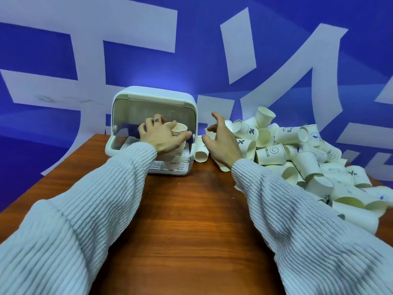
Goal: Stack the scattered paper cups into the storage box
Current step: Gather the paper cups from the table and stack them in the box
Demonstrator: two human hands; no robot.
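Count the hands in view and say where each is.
2. The left hand holds a cup stack at the box opening; the right hand hovers by the cup pile.

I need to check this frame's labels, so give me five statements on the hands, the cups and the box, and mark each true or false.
1. The left hand holds a stack of cups at the storage box. True.
2. The right hand grips a cup. False: its fingers are spread and hold nothing.
3. The loose cups lie piled to the right of the box. True.
4. The box's lid is shut. False: its front cover is swung up and the inside is open.
5. The table is white plastic. False: it is brown wood grain.
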